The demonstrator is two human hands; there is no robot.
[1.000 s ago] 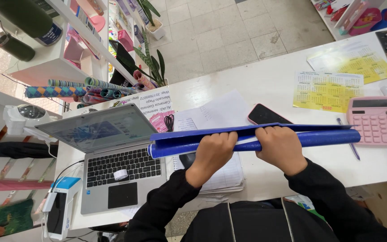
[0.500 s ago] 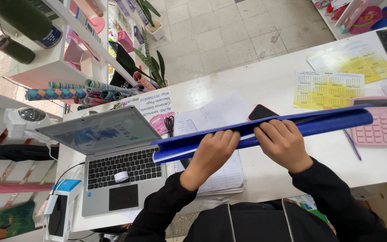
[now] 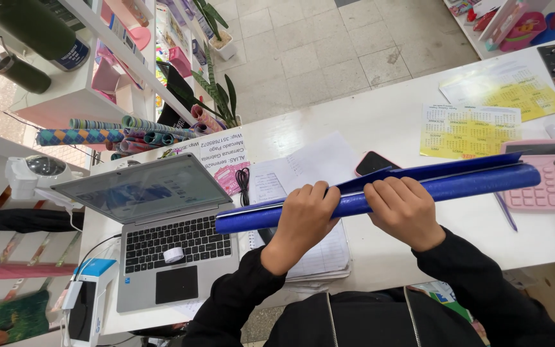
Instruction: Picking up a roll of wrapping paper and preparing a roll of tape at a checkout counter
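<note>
A long blue roll of paper lies across the white counter, its loose edge lifted along the top. My left hand curls over the roll near its left end. My right hand grips it close by, toward the middle. Both hands have their fingers wrapped over the top of the roll. The roll's right end reaches over a pink calculator.
An open laptop with a small tape roll on it stands at the left. Papers, a black phone, yellow calendars and a pen lie around. Rolled wrapping papers and shelves are at the back left.
The blue roll has tilted, its right end rising and swinging further away. Both hands have shifted with it and keep rolling it tighter.
</note>
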